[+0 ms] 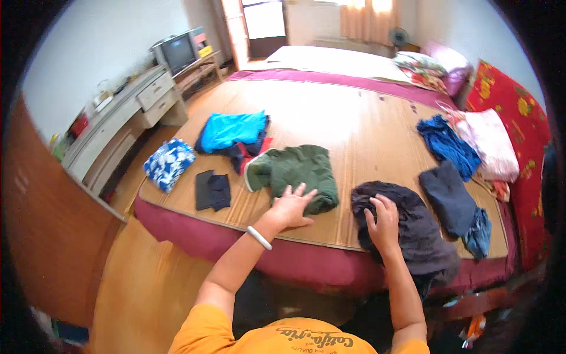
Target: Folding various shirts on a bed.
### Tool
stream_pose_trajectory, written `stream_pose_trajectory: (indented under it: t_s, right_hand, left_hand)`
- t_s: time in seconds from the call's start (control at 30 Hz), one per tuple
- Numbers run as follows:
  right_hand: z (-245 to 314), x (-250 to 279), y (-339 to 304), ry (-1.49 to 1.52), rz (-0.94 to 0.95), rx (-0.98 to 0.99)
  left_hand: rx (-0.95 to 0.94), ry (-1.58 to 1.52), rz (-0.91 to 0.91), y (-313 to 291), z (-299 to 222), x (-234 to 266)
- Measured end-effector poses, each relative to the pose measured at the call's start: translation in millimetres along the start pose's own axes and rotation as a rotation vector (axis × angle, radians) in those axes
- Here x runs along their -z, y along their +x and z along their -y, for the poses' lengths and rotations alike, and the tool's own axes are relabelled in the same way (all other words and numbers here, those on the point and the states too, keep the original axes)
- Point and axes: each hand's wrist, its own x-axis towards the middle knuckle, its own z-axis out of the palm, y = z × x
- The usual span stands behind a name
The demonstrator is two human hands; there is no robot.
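Observation:
My left hand (292, 207), with a white bangle on its wrist, lies with spread fingers on the near edge of a folded dark green garment (306, 168). To the right, my right hand (384, 223) rests on a dark, purplish-black garment (413, 236), its fingers stretched and thumb apart. That dark garment is loosely bunched and hangs over the bed's near edge. Neither hand grips the cloth. Left of the green garment lies a small folded black cloth (213, 190). A bright blue folded garment (234, 130) sits behind it on darker clothes.
A tan mat (377, 141) covers the bed. At the left corner lies a blue-and-white patterned cloth (169, 164). On the right are a crumpled blue garment (448, 144), folded dark trousers (447, 197), denim (479, 233) and pink bedding (489, 141). A desk (124, 115) stands along the left wall.

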Motion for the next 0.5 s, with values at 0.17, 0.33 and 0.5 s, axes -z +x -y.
stream_pose_trajectory:
  t_s: [0.17,0.33,0.5]
  right_hand:
    - [6,-65,35,1.142,0.39,-0.743]
    - [18,-99,93,0.955,0.586,-0.904]
    - [53,-90,104,0.871,0.669,-0.796]
  left_hand:
    - [-0.328,-0.508,-0.009,10,54,28]
    - [0.334,-1.372,-1.0,41,178,43]
    - [0.998,-1.551,-1.012,62,278,47]
